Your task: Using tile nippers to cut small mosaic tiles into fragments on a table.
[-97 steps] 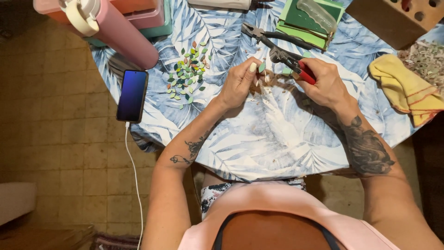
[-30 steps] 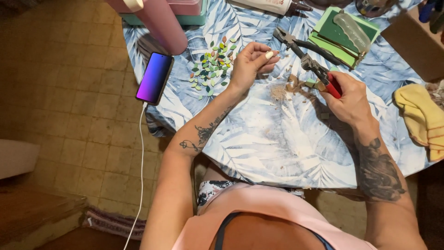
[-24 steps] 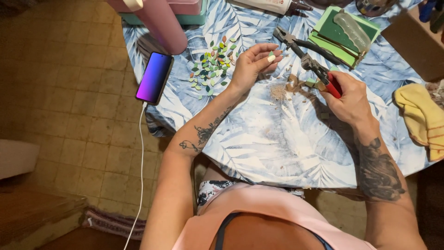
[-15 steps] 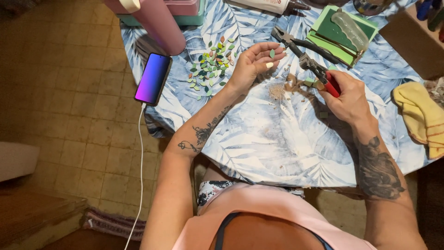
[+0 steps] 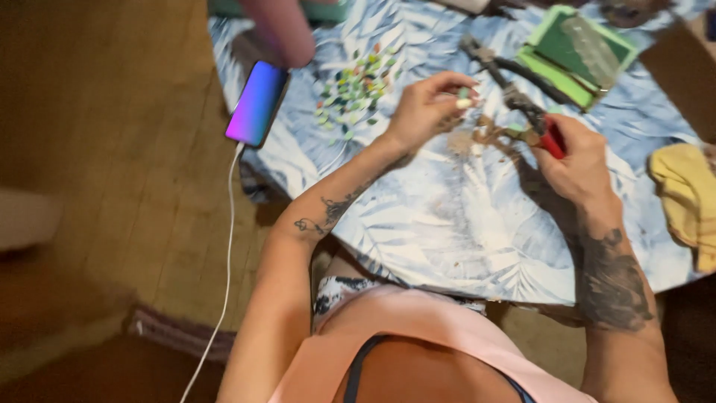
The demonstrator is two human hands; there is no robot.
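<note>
Fingertips of the left hand (image 5: 425, 112) pinch a small pale-green tile piece (image 5: 464, 95) above the leaf-print tablecloth (image 5: 447, 224); just beside it, the right hand (image 5: 578, 160) grips red-handled nippers (image 5: 533, 123).

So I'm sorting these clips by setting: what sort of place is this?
Probably a home craft table: small coloured tile pieces lie on a leaf-print tablecloth, the right hand holds red-handled nippers, and a phone charges nearby.

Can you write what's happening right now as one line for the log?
left hand: pinching small green piece | right hand: gripping red-handled nippers | table: pile of coloured bits
</note>
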